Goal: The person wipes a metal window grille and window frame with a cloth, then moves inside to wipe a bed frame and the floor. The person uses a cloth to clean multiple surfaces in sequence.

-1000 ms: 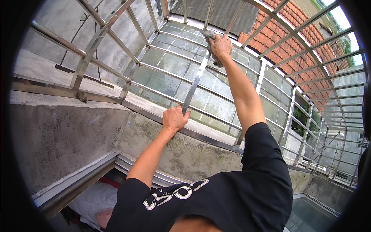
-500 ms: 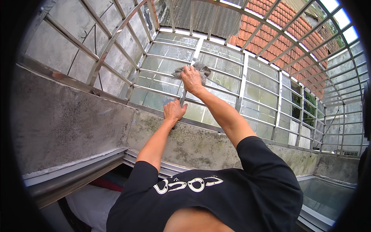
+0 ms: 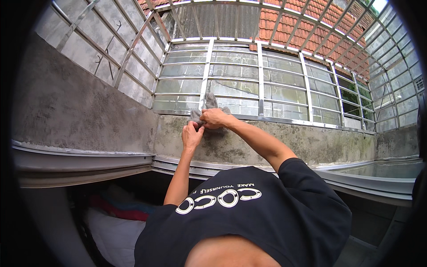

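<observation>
A crumpled grey cloth is bunched at the foot of an upright metal bar, where the cage meets the concrete ledge. My right hand grips the cloth from above, fingers closed. Just below and to the left, my left hand pinches the lower part of the cloth, its fingertips close to those of the right. Part of the cloth spreads out behind and left of my hands. Whether it wraps round the bar is hidden by my fingers.
A stainless steel cage of bars stands along a stained concrete ledge. A concrete wall rises at left. Below the ledge runs a window track, with bedding inside. Tiled roofs lie beyond.
My right hand and the cloth have come down the bar to its foot. My left hand has let go of the bar and now holds the cloth. The view has shifted.
</observation>
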`<action>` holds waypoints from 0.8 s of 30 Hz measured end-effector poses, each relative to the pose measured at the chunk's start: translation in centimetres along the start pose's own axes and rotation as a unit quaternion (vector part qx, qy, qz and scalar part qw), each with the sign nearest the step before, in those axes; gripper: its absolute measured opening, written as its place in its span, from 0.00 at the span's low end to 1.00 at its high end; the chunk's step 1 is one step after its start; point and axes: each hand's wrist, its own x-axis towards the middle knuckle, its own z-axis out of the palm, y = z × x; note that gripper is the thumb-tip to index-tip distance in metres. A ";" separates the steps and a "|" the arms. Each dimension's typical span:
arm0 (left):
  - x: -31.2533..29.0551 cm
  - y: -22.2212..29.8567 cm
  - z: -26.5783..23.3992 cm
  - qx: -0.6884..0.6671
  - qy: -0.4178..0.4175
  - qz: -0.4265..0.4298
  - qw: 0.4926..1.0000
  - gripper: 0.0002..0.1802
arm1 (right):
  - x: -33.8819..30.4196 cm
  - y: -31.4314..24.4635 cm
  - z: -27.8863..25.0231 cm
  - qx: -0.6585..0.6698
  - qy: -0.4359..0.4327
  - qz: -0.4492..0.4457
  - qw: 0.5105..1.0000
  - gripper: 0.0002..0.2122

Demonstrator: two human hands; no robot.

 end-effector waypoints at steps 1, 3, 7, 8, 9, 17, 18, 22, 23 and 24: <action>-1.2 -0.6 -0.1 -0.048 0.031 0.021 0.998 0.20 | -1.6 -0.9 0.0 0.051 0.002 0.040 0.998 0.16; -3.8 -1.1 -0.7 -0.204 0.012 -0.015 0.979 0.18 | -4.8 -2.5 -0.3 0.150 0.003 0.116 0.982 0.18; -6.7 2.7 -1.5 -0.427 -0.188 -0.154 0.871 0.29 | -10.7 -4.8 -1.7 0.430 0.191 0.111 0.875 0.21; -7.2 3.6 -1.1 -0.412 -0.216 -0.135 0.875 0.32 | -11.7 -5.4 -2.1 0.516 0.174 0.131 0.828 0.24; -7.7 5.3 -1.6 -0.381 -0.216 -0.087 0.895 0.28 | -12.6 -6.3 -2.8 0.564 0.193 0.101 0.796 0.27; -9.7 10.6 -2.5 -0.301 0.014 0.078 0.950 0.22 | -19.0 -7.1 -4.2 0.261 0.360 0.214 0.870 0.12; -9.7 10.7 -2.7 -0.255 0.036 0.084 0.963 0.22 | -19.3 -7.5 -4.1 0.178 0.385 0.226 0.877 0.09; -10.2 12.7 -3.7 -0.194 0.172 0.124 0.958 0.23 | -20.3 -8.5 -4.1 0.050 0.374 0.217 0.900 0.14; -10.4 12.9 -4.6 -0.180 0.150 0.092 0.968 0.22 | -20.5 -8.6 -5.0 0.140 0.344 0.241 0.896 0.15; -10.4 12.7 -4.9 -0.179 0.164 0.096 0.965 0.22 | -20.7 -8.7 -6.0 0.228 0.311 0.264 0.884 0.17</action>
